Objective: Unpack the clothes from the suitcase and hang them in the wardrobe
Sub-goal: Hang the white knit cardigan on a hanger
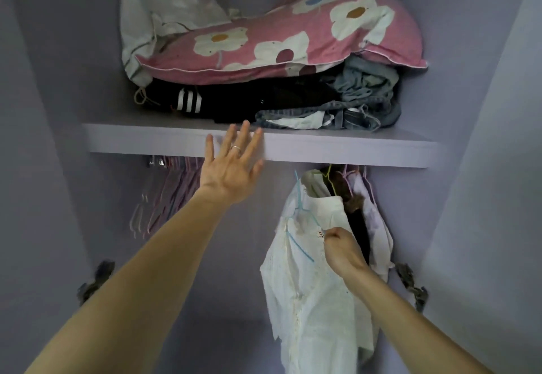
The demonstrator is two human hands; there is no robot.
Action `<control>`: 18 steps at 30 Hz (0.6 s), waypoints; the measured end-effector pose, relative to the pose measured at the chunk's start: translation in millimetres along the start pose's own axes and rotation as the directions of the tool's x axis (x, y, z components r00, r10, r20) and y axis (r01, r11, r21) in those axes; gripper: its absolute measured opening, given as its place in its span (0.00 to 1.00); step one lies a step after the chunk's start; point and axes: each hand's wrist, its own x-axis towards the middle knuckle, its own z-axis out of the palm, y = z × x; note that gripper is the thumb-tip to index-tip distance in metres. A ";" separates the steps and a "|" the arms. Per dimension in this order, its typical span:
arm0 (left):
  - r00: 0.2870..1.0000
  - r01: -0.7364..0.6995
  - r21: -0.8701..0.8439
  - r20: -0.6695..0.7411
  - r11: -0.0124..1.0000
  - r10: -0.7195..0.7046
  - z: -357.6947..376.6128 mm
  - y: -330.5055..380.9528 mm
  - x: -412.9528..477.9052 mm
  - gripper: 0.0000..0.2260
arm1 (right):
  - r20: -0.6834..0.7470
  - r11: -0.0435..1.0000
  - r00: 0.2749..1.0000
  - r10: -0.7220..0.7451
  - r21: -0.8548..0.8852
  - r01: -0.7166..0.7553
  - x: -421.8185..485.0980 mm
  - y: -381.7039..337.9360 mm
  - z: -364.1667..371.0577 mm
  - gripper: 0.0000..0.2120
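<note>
Shelf [322, 148] above, piled with pink pillow [278, 48] and folded jeans [360, 104], empty hangers [173, 195] left, my left hand [234, 168] spread open before the shelf edge, my right hand [343, 250] closed on the white shirt [311, 300], hanging lengthwise downward on its blue hanger [302, 227] beside other hung clothes [366, 206].

We have a single head view, worn on our head and tilted upward into the open wardrobe [484, 168]. It sits close, at arm's reach of the shelf [322, 146], whose front edge crosses the middle. Our forearms enter from the bottom corners. The wide lens bends the side walls.
</note>
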 end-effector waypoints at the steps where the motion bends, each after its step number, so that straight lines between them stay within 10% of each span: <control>1: 0.999 0.004 -0.014 -0.054 1.000 -0.005 22.8 0.6 7.1 0.27 | -0.028 0.999 0.999 -0.041 0.002 0.041 20.7 5.5 8.4 0.09; 18: 0.905 0.017 -0.115 -0.420 0.993 -0.064 89.2 2.1 30.2 0.25 | -0.309 0.985 0.935 -0.173 -0.034 0.171 158.2 -5.1 69.7 0.07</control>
